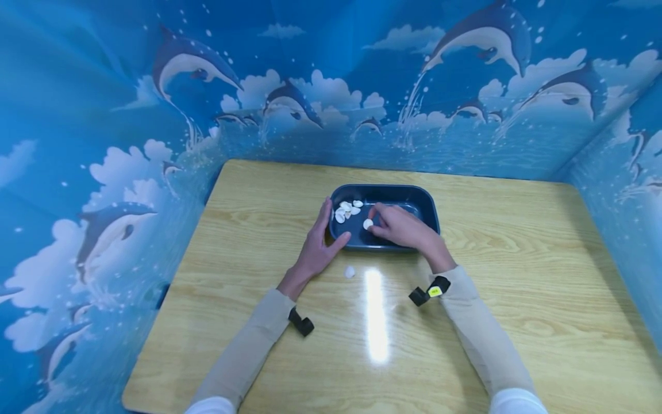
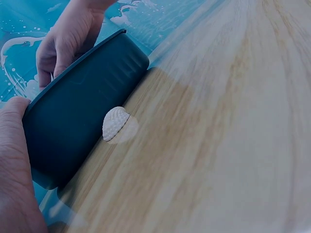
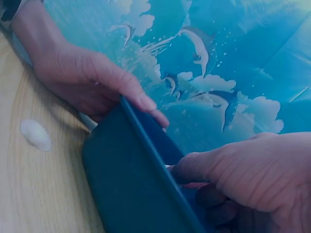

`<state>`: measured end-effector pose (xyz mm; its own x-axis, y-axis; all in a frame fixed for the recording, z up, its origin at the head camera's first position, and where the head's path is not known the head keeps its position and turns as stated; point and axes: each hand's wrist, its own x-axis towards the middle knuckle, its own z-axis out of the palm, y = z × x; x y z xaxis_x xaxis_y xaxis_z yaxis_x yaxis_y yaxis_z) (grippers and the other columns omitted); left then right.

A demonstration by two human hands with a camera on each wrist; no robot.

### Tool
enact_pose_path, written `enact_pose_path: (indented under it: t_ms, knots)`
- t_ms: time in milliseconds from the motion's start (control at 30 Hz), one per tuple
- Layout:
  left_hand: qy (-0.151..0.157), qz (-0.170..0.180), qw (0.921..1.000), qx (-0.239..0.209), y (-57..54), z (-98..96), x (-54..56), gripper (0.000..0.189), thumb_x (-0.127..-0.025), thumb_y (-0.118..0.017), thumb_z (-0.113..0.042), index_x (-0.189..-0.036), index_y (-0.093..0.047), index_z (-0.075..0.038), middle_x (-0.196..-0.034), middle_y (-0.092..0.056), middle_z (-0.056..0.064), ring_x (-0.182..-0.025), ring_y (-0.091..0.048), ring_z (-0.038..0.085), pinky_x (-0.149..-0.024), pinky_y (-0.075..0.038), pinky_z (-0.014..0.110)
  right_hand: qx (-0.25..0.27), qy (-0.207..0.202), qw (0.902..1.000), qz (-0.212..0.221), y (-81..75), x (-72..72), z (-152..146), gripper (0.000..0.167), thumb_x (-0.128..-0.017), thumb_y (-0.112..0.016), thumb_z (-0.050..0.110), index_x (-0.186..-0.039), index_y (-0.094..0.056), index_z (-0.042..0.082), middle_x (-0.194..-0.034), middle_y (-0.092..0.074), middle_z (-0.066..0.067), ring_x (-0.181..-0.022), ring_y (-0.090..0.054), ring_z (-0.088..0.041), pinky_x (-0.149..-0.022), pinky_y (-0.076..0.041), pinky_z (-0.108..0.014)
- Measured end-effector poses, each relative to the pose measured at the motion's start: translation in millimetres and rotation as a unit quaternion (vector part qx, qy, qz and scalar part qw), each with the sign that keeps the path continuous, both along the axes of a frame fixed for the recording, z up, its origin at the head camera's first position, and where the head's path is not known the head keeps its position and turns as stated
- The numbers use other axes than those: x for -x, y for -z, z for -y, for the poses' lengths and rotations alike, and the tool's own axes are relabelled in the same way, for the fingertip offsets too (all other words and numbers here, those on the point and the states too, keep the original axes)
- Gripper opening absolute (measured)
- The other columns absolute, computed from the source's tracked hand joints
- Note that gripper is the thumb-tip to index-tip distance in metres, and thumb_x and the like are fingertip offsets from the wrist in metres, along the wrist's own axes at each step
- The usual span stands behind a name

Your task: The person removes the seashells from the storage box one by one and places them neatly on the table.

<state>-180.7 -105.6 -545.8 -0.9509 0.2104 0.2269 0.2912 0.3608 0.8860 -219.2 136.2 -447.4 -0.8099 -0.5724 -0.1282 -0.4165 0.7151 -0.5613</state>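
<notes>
A dark blue rectangular tray (image 1: 384, 188) sits on the table, with several white seashells (image 1: 354, 211) gathered at its left end. Over the tray's middle, my right hand (image 1: 400, 225) pinches one white seashell (image 1: 368, 223) between thumb and fingers; in the right wrist view that shell is mostly hidden by the hand. My left hand (image 1: 316, 246) rests against the tray's left end, its fingers extended along the side and its thumb at the front left corner. Another ridged white seashell (image 2: 115, 123) lies on the table in front of the tray, apart from both hands.
The tray stands on a light wood-grain table (image 1: 517, 259), toward its far edge. Behind and beside the table hangs a blue backdrop (image 1: 331, 63) printed with dolphins and clouds. A bright light reflection crosses the tabletop near the front of the tray.
</notes>
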Motion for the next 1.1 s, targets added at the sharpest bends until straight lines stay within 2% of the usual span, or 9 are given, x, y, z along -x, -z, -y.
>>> enact_pose_path:
  t_ms: [167,400,567,867,1100]
  knots:
    - [-0.001,0.003,1.0,0.0,0.0,-0.1,0.0,0.092,-0.101,-0.065,-0.041,-0.169,-0.004,-0.027,-0.177,-0.006,0.008,-0.16,-0.004,0.008,-0.13,-0.012,0.043,0.012,0.001,0.9999,0.008,-10.2,-10.8,-1,0.024,-0.104,-0.066,0.024,-0.122,-0.064,0.008,-0.071,-0.053,-0.001,-0.059,-0.049,-0.017,-0.054,-0.04,-0.032]
    - [0.001,-0.002,1.0,-0.001,0.8,0.0,-0.4,0.094,-0.101,-0.062,-0.052,-0.169,-0.004,-0.026,-0.177,-0.006,0.009,-0.16,-0.005,0.011,-0.13,-0.012,0.045,0.013,-0.009,0.9998,-0.008,-17.6,-25.0,-1,0.025,-0.104,-0.067,0.026,-0.122,-0.065,0.008,-0.068,-0.052,0.002,-0.055,-0.047,-0.014,-0.052,-0.037,-0.03]
    - [0.004,-0.004,1.0,-0.004,0.2,-0.2,-0.6,0.094,-0.101,-0.062,-0.053,-0.169,-0.004,-0.026,-0.177,-0.006,0.008,-0.161,-0.005,0.013,-0.13,-0.012,0.045,0.011,-0.01,0.9998,-0.01,-21.4,-35.7,-1,0.026,-0.103,-0.068,0.025,-0.122,-0.065,0.007,-0.068,-0.052,0.003,-0.054,-0.046,-0.013,-0.051,-0.036,-0.028]
    - [-0.001,-0.008,1.0,-0.001,-0.6,0.4,-0.8,0.094,-0.1,-0.061,-0.056,-0.169,-0.004,-0.026,-0.177,-0.007,0.009,-0.161,-0.006,0.013,-0.13,-0.014,0.046,0.016,-0.015,0.9997,-0.014,-18.9,-49.0,-1,0.025,-0.104,-0.067,0.026,-0.122,-0.066,0.008,-0.068,-0.052,0.004,-0.055,-0.046,-0.011,-0.052,-0.039,-0.027]
    - [-0.003,-0.008,1.0,-0.001,-0.4,0.3,-0.3,0.094,-0.1,-0.06,-0.057,-0.169,-0.005,-0.026,-0.176,-0.007,0.009,-0.161,-0.006,0.013,-0.13,-0.014,0.046,0.025,-0.027,0.9987,-0.036,-16.3,-59.2,-3,0.026,-0.103,-0.069,0.024,-0.122,-0.066,0.007,-0.067,-0.049,0.006,-0.055,-0.043,-0.008,-0.051,-0.036,-0.026]
